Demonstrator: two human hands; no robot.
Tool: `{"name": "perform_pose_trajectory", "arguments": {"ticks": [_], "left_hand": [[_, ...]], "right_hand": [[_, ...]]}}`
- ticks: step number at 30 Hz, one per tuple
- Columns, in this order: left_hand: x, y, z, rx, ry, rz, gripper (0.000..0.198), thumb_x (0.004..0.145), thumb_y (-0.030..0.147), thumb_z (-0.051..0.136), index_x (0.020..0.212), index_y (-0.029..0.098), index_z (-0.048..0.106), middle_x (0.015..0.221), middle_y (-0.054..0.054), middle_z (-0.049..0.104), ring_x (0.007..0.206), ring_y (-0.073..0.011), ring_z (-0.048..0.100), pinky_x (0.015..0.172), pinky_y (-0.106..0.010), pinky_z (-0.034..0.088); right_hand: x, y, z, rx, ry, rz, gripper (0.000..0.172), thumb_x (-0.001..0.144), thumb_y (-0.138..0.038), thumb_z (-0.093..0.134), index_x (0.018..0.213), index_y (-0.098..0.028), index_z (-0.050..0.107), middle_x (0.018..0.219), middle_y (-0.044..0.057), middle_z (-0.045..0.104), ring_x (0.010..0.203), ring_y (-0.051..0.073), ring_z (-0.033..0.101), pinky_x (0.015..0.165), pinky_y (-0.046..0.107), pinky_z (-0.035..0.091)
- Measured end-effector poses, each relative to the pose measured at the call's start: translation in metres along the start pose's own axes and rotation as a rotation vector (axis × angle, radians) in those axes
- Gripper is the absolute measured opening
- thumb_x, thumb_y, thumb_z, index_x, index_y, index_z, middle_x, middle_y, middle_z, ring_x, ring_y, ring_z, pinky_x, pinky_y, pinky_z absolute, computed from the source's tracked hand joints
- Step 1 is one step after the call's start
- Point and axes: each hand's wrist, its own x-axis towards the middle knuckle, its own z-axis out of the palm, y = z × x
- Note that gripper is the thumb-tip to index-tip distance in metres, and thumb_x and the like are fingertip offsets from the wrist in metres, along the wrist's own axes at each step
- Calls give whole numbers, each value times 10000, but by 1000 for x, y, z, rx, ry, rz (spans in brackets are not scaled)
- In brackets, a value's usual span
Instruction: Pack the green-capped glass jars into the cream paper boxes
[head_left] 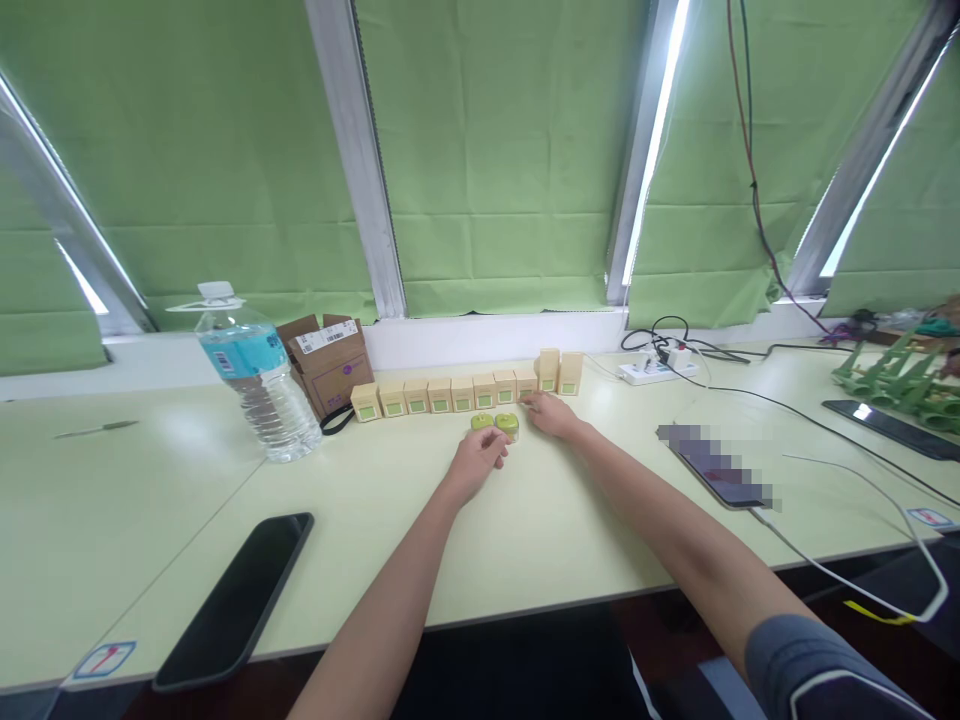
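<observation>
Several small tan boxes (440, 396) with green labels stand in a row near the wall. Two taller tan boxes (569, 373) are at the row's right end. In front of the row sit two small green-lidded containers (507, 424). My left hand (478, 462) is right by these containers, fingers curled; what it holds, if anything, is hidden. At the right end of the row, my right hand (551, 413) has its fingertips against a small box (526, 382); its grip is too small to make out.
A water bottle (259, 380) and an open cardboard box (334, 368) stand left of the row. One phone (236, 600) lies front left, another (716, 468) right. A power strip (656, 371) with cables is at the back right.
</observation>
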Motion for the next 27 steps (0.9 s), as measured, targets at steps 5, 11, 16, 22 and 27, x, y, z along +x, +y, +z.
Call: {"name": "perform_pose_trajectory", "arguments": {"ticks": [5,11,16,22,27], "left_hand": [[0,2,0,-4,-1,-1,231,860,413,576,821,189,615,767,4,615,636,-123,570,694,-280,443],[0,1,0,-20,-5,1,227,850,409,583,829,188,633,752,-1,612,627,-128,569,682,-286,453],[1,-4,0,-40,0,10,220,855,401,596,840,188,652,760,-4,628,623,-120,573,680,-283,460],[-1,-3,-1,-39,-15,14,231,880,407,586,842,188,645,765,-4,630,632,-118,577,694,-286,461],[-2,-1,-1,-43,-19,20,247,880,424,587,833,186,634,762,-5,629,625,-117,570,692,-289,459]], "right_hand": [[13,-1,-23,-57,5,8,299,876,-112,562,1091,-198,751,1191,78,745,1142,240,663,996,296,492],[38,3,-58,-131,184,115,478,865,-77,530,1321,-205,590,1436,144,543,1159,280,650,962,378,524],[54,6,-71,-185,156,112,686,830,-31,587,1464,-254,450,1605,149,346,1245,317,618,1009,436,503],[57,8,-71,-240,92,128,690,835,-15,615,1466,-257,475,1461,184,523,1177,347,662,944,463,532],[49,4,-81,-290,139,114,508,909,-49,535,1362,-272,596,1335,159,612,1133,338,667,932,467,519]]}}
